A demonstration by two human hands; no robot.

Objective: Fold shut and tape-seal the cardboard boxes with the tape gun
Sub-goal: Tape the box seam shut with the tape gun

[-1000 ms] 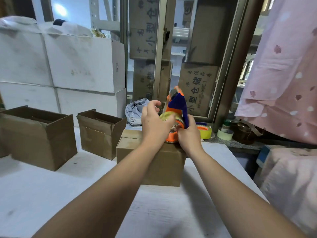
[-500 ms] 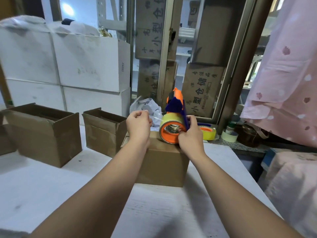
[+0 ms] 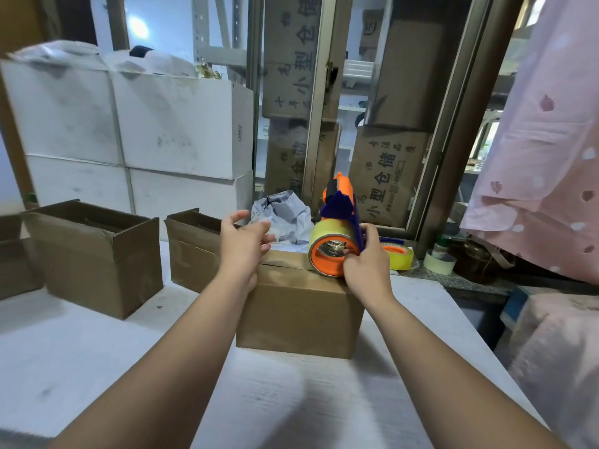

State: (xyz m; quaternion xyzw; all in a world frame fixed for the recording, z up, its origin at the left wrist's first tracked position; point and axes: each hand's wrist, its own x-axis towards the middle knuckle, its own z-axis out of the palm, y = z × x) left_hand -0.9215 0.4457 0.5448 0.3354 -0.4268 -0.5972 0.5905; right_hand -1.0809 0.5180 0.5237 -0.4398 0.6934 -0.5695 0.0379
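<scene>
Cardboard box (image 3: 301,314) bears orange tape gun (image 3: 335,230) in right hand (image 3: 368,270).

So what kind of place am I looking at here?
Probably a small packing or stock room: printed cartons stacked at the back, white boxes piled up, and a tape gun on a cardboard box on the table.

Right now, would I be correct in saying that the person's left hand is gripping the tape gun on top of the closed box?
Not quite: in the head view the right hand grips the tape gun on top of the closed box; the left hand hovers open beside it, holding nothing that I can see.
</scene>
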